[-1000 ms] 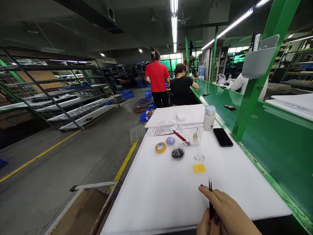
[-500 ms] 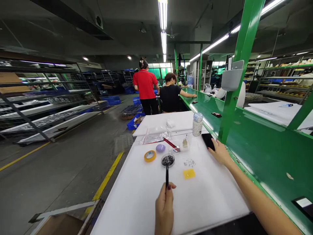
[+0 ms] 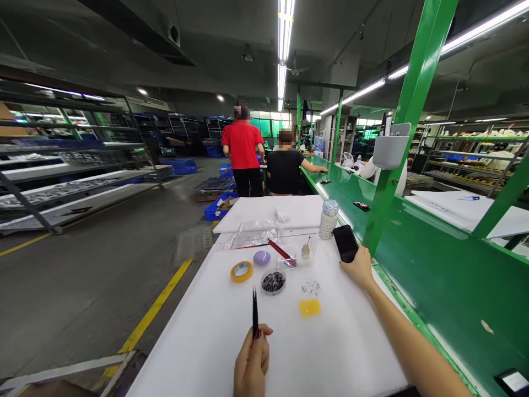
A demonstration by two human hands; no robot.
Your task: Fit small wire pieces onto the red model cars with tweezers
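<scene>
My left hand (image 3: 251, 361) is closed around a pair of black tweezers (image 3: 255, 311). Their tips point away from me, slightly parted, above the white tabletop and left of a round clear dish (image 3: 273, 282) full of small dark pieces. At the right, my right hand (image 3: 359, 267) grips the lower end of a black smartphone (image 3: 346, 242), whose dark screen faces me. Between the hands lie a yellow square pad (image 3: 309, 308) and a scatter of tiny dark bits (image 3: 311, 287).
Behind the dish are a roll of yellow tape (image 3: 241, 271), a purple egg-shaped object (image 3: 262, 257), red tools (image 3: 281, 251), a small bottle (image 3: 305, 251) and a speckled tumbler (image 3: 329, 219). A green post (image 3: 407, 110) rises from the green bench (image 3: 438, 264). Two people (image 3: 243, 144) are farther back.
The tweezers have moved left and back from the dish, where their tips were. My right hand has tilted the phone up from the table edge. The whole view has shifted slightly.
</scene>
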